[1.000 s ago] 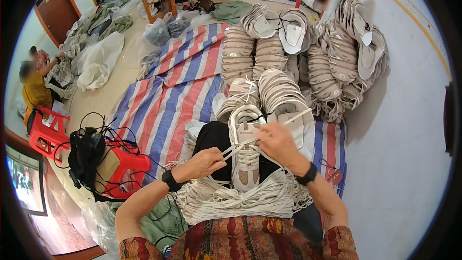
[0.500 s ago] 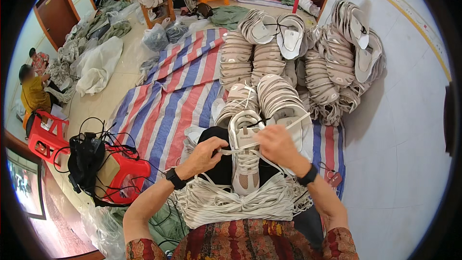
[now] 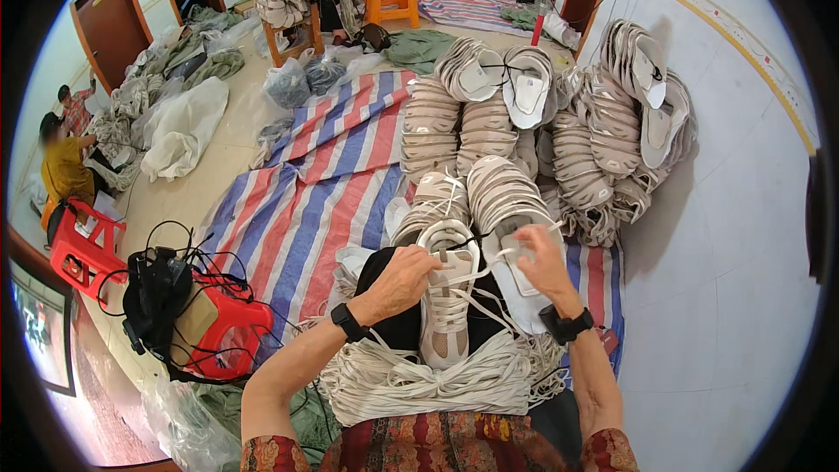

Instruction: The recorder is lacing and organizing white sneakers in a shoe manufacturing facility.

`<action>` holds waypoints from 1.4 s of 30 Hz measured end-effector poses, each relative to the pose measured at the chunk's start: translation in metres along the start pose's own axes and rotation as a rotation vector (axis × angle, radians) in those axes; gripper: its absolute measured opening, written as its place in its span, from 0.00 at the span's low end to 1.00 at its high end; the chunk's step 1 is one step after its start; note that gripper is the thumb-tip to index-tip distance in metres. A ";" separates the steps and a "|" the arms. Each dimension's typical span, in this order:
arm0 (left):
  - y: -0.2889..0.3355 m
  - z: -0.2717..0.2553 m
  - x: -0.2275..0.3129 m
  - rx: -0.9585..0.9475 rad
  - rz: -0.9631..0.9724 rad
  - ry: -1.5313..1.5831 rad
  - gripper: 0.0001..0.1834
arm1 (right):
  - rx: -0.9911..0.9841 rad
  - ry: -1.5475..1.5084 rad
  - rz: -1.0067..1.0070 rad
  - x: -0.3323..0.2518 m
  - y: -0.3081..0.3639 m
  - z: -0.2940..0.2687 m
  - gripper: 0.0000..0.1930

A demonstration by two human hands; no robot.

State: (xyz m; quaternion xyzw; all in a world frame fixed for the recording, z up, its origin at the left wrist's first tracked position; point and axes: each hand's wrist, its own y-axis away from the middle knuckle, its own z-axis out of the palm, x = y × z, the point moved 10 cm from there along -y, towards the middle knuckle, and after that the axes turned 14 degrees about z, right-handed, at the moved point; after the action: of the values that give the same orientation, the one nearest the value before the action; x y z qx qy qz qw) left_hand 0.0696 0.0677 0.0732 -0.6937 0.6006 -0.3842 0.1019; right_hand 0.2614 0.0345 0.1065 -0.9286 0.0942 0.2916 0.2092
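A beige and white shoe upper (image 3: 447, 336), partly laced, lies toe toward me over a black cloth on my lap. My left hand (image 3: 402, 281) is closed at the left edge of its opening, fingertips by the top eyelets. My right hand (image 3: 544, 262), to the right of the upper, pinches a cream shoelace (image 3: 481, 274) that runs across to the eyelets. What exactly the left fingertips grip is partly hidden. A thick bundle of cream shoelaces (image 3: 419, 389) rests on my lap below the toe.
Stacked shoe uppers (image 3: 507, 188) lie just beyond, with more piles (image 3: 603, 131) against the right wall. Under them spreads a striped tarp (image 3: 323, 175). A red stool (image 3: 236, 328) with black gear and cables stands at left. Other people (image 3: 65, 166) sit farther back.
My left hand has moved from the laces up to the upper's opening. My right hand has shifted right, away from the upper, drawing the lace with it.
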 end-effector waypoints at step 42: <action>-0.038 0.070 0.021 -0.282 0.082 -0.205 0.08 | -0.235 0.030 -0.604 -0.020 0.049 0.066 0.19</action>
State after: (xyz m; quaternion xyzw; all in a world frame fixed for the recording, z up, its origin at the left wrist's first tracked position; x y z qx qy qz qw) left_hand 0.1439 0.0362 0.0573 -0.7115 0.6630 -0.2188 0.0797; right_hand 0.1969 0.0211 0.0526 -0.9366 -0.2168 0.2113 0.1764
